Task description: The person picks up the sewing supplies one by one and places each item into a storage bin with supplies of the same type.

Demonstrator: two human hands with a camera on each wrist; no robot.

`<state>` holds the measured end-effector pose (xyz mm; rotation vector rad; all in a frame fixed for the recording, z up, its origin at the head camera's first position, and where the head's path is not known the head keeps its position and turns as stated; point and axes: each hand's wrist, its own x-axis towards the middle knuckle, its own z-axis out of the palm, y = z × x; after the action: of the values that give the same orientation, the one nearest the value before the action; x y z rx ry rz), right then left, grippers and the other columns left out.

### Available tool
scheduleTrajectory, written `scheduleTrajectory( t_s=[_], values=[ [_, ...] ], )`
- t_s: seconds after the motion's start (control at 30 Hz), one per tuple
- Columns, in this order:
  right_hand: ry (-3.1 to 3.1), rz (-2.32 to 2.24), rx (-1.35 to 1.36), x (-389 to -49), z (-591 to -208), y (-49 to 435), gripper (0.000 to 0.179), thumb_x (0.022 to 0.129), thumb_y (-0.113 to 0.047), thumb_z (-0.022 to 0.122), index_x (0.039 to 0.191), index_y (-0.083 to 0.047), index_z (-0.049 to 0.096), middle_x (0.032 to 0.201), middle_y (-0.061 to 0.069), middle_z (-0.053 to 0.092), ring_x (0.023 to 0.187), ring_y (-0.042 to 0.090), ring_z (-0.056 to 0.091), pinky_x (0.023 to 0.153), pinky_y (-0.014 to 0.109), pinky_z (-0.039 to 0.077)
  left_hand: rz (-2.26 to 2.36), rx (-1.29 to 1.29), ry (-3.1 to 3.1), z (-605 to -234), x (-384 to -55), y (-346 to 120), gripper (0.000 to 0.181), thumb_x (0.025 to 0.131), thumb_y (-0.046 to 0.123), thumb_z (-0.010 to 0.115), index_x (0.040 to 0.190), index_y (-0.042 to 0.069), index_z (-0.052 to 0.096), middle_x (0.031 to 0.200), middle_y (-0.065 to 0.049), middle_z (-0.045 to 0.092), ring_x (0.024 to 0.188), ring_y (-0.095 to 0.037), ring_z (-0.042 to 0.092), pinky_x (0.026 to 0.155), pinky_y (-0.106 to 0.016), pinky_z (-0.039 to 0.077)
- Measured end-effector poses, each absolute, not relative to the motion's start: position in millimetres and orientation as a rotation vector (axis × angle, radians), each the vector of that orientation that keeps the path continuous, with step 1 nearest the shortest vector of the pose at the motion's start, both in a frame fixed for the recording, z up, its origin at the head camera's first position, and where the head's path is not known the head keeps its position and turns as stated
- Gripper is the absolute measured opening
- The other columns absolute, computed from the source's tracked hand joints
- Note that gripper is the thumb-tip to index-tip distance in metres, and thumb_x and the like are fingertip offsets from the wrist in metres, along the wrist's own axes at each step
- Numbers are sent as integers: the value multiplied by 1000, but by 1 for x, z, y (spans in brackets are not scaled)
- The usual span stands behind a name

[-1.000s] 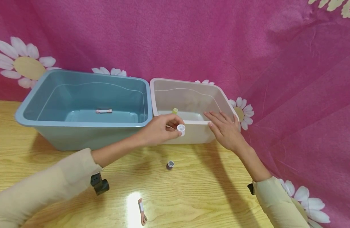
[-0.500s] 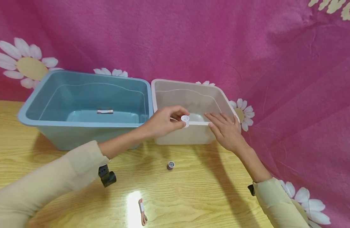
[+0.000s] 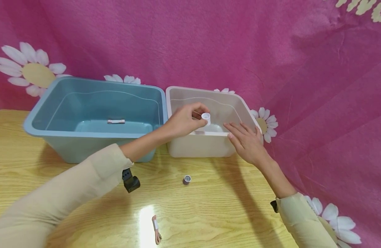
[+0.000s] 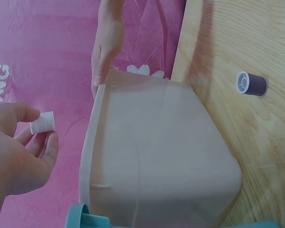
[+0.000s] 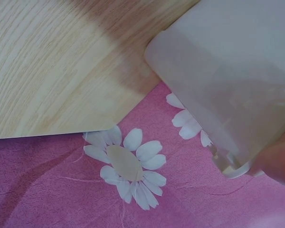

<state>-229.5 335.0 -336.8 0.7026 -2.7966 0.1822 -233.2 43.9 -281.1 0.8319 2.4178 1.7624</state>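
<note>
My left hand (image 3: 184, 120) pinches a white thread spool (image 3: 206, 118) between thumb and fingertips, over the opening of the beige bin (image 3: 203, 146). In the left wrist view the spool (image 4: 42, 122) is held above the bin's rim. My right hand (image 3: 247, 143) rests on the bin's front right rim with its fingers stretched out over the inside. Only part of that hand (image 5: 278, 161) shows in the right wrist view, at the rim's corner. A dark purple thread spool (image 3: 186, 179) stands on the table in front of the bin.
A blue bin (image 3: 94, 134) stands left of the beige one, with a small banded white bundle (image 3: 116, 121) on its floor. A folded peach cord (image 3: 156, 230) with a white band lies on the wooden table (image 3: 215, 206) nearer me. A pink flowered cloth (image 3: 190, 41) hangs behind.
My left hand has carried the white spool forward and slightly right, from in front of the beige bin's rim to over its opening. The right hand has stayed on the rim.
</note>
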Motion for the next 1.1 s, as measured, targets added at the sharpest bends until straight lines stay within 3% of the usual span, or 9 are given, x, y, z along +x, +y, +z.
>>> scheduleTrajectory(
  t_s=[0.43,1.1],
  values=[
    [-2814,195,700,-229,-336,335,46,107,-41,39,150,-26,47,150,8,47,139,43,33,107,72,6,1740,712,2474,-279,-251,46,31,93,11,65,123,9,68,116,-4,68,106,-17,63,87,-30,51],
    [-2808,196,695,-228,-335,335,45,108,-39,39,149,-25,49,149,8,48,138,43,35,107,72,6,1779,595,2452,-279,-273,62,30,90,5,65,119,2,69,113,-9,68,106,-18,63,85,-25,50]
  ],
)
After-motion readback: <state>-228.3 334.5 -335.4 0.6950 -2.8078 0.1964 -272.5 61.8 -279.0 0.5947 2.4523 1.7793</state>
